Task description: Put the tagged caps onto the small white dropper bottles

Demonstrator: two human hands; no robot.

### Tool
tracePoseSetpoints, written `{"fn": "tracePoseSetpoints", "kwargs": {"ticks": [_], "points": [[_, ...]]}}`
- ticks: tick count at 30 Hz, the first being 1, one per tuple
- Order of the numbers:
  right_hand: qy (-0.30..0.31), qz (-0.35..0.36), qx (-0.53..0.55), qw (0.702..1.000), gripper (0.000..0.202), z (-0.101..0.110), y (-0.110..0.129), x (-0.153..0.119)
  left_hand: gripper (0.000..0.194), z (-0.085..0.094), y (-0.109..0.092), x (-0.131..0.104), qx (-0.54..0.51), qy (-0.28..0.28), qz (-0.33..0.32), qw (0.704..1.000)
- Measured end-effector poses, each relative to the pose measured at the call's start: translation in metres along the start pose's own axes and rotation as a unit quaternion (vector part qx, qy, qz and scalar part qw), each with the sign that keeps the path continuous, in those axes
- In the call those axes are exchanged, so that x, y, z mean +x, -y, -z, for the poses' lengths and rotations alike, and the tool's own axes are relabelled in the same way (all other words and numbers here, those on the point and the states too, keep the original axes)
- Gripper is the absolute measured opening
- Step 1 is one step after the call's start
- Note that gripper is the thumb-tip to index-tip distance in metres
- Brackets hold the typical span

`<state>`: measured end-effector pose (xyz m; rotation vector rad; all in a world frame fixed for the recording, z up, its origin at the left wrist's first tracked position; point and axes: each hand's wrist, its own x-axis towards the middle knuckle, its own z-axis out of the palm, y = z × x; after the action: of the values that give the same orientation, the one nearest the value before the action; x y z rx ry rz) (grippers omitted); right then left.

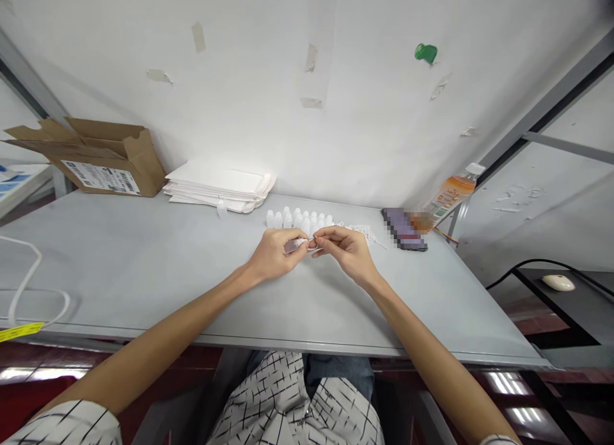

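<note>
The left hand [275,256] is closed on a small see-through bottle [292,245], over the middle of the table [192,291]. The right hand [349,253] has its fingertips by the bottle's end; I cannot tell what they pinch. More little bottles [288,218] stand just behind, nearer the back edge. A soft hold, with both hands lined up, should help stop the bottle bending or slipping.

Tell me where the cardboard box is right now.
In the head view, the cardboard box stands at the far left of the table, against the wall, just left of the stacked white sheets.
</note>
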<state>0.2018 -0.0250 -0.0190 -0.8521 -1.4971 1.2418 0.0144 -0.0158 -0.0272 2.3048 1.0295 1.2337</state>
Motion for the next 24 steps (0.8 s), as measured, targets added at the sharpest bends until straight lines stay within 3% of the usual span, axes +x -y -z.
{"fn": "tracePoseSetpoints", "kwargs": {"ticks": [11, 24], "points": [[0.003, 0.003, -0.014, 1.0, 0.022, 0.0017, -0.0023, 0.0008, 0.018, -0.0006, -0.0021, 0.0005, -0.014, -0.009, -0.024, 1.0], [-0.014, 0.016, -0.073, 0.997, 0.021, 0.001, -0.0032, -0.0007, 0.02, -0.0004, -0.0007, 0.0012, -0.014, -0.002, -0.005, 1.0]]}}
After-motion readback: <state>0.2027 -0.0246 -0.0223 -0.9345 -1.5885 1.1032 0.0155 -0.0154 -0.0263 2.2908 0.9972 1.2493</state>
